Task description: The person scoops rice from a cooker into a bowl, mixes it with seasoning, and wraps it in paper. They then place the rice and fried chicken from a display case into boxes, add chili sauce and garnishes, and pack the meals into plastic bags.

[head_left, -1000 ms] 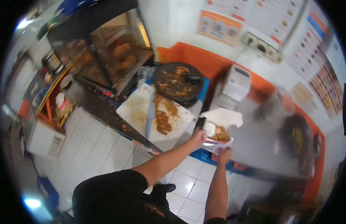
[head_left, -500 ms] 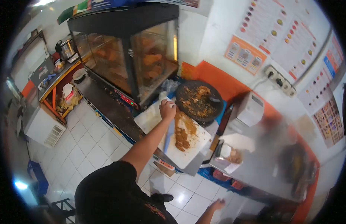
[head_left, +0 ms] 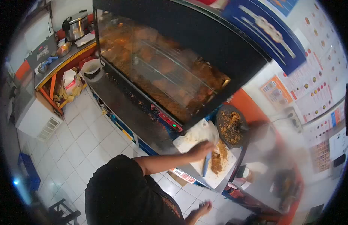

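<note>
My left hand is closed and blurred over the white cutting board. A pale, see-through smear shows beside its fingers, and I cannot tell what they hold. Just below this hand lies a knife with a blue handle. Brown chopped or crushed food is spread over the right part of the board. Behind it stands a dark round stone mortar with brown and orange crumbs inside. Low at the front, away from the counter, my right hand hangs with loose, parted fingers, holding nothing.
A black-framed glass display case with fried food stands behind the board. The dark counter runs left to a white pot. At right, a steel worktop carries a white container. White tiles cover the floor.
The view has swung left and nearer the display case, so board and mortar sit further right and lower. My left hand is still over the board, now blurred. My right hand stays low.
</note>
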`<state>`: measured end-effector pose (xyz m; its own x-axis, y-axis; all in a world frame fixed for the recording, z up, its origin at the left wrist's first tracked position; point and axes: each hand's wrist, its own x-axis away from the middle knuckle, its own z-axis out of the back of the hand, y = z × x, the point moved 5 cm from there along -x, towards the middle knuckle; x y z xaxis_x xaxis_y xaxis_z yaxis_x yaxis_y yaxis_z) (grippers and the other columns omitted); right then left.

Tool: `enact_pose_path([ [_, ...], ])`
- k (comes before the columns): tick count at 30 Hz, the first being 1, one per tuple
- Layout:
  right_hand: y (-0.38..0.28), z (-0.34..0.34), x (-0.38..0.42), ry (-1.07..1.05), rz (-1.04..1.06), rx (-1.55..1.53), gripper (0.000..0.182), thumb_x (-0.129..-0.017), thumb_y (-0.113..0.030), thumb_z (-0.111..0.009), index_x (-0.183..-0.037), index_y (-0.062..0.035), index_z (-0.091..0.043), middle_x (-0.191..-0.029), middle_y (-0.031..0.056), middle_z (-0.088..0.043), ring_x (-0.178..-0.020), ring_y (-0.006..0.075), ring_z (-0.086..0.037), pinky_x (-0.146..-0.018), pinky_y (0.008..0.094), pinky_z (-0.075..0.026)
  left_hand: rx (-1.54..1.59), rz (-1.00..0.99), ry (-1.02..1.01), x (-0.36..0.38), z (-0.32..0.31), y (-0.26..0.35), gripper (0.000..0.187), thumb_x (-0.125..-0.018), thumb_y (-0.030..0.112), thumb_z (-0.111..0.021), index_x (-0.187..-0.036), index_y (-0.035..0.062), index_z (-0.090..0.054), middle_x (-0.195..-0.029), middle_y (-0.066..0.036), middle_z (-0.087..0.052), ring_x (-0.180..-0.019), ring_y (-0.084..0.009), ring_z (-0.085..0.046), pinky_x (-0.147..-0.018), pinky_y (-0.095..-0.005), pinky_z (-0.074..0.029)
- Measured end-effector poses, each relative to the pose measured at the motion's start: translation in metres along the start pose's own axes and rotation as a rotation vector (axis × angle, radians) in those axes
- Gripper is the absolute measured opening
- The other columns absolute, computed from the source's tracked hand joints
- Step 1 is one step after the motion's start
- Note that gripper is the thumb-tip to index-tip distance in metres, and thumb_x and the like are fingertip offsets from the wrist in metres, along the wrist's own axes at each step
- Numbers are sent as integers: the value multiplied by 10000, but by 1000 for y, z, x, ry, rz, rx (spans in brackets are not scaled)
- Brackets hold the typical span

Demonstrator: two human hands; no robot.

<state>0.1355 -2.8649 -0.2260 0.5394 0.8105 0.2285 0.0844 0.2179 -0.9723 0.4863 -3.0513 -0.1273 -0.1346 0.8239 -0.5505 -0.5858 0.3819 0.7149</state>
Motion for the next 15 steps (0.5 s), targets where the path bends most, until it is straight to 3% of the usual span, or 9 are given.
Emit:
enact_pose_path([
  [1,-24,-58,25,-237,38,-41,279,-943,-275,-598,-1161,-106,-558,-1009,49,-612,-849,142,-575,-680,272,-478,25,-97,-185,29,19,30,242,-884,133,-562,-1101,73,-653,-1077,-136,-623,-1062,-317,-565,-936,-414,-463],
  [2,-58,-116,67,-393,-47,-125,283,-975,-302,-582,-1170,-100,-551,-1009,52,-615,-918,155,-602,-698,292,-494,-15,-245,-268,64,26,41,258,-869,136,-569,-1103,68,-654,-1096,-134,-619,-1080,-312,-562,-951,-410,-461],
  [3,-83,-159,109,-532,-133,-218,360,-959,-227,-583,-1258,-46,-499,-1093,94,-629,-1000,187,-617,-805,297,-500,-56,-393,-351,100,31,51,275,-853,139,-575,-1106,64,-654,-1115,-131,-615,-1098,-306,-559,-966,-405,-459],
  [5,-47,-200,119,-646,-147,-248,319,-964,-182,-577,-1228,-14,-514,-1086,111,-637,-984,193,-623,-814,305,-508,162,-397,-471,162,53,58,305,-811,121,-593,-1103,55,-651,-1162,-138,-594,-1122,-302,-552,-994,-421,-447],
  [9,-21,-207,170,-622,-80,-121,236,-960,-151,-580,-1155,-18,-573,-1004,78,-649,-830,146,-626,-739,270,-496,161,-472,-548,201,166,68,304,-789,133,-647,-1075,30,-647,-1185,-146,-575,-1164,-324,-521,-1002,-444,-436],
  [11,-27,-202,218,-655,87,-101,211,-949,-98,-567,-1134,1,-591,-940,51,-640,-781,113,-599,-706,269,-484,75,-235,-241,207,236,69,413,-749,174,-738,-1111,17,-616,-1144,-155,-573,-1132,-353,-521,-972,-456,-439],
  [12,-13,-196,232,-676,74,-10,194,-947,-82,-568,-1107,17,-616,-939,49,-651,-790,111,-603,-715,270,-487,131,-23,-86,213,264,63,521,-735,234,-803,-1158,23,-583,-1092,-139,-567,-1077,-351,-527,-933,-456,-441],
  [13,-8,-193,255,-674,66,-5,194,-947,-82,-568,-1107,17,-616,-939,49,-651,-790,111,-603,-715,270,-487,74,8,-74,228,271,47,555,-745,260,-822,-1180,38,-558,-1106,-120,-562,-1013,-288,-556,-864,-424,-470],
  [15,8,-193,308,-843,-27,72,192,-950,-82,-577,-1098,25,-636,-980,69,-666,-851,128,-625,-749,275,-497,426,346,-454,278,252,1,496,-774,250,-811,-1145,32,-566,-1083,-113,-591,-924,-216,-600,-779,-358,-507],
])
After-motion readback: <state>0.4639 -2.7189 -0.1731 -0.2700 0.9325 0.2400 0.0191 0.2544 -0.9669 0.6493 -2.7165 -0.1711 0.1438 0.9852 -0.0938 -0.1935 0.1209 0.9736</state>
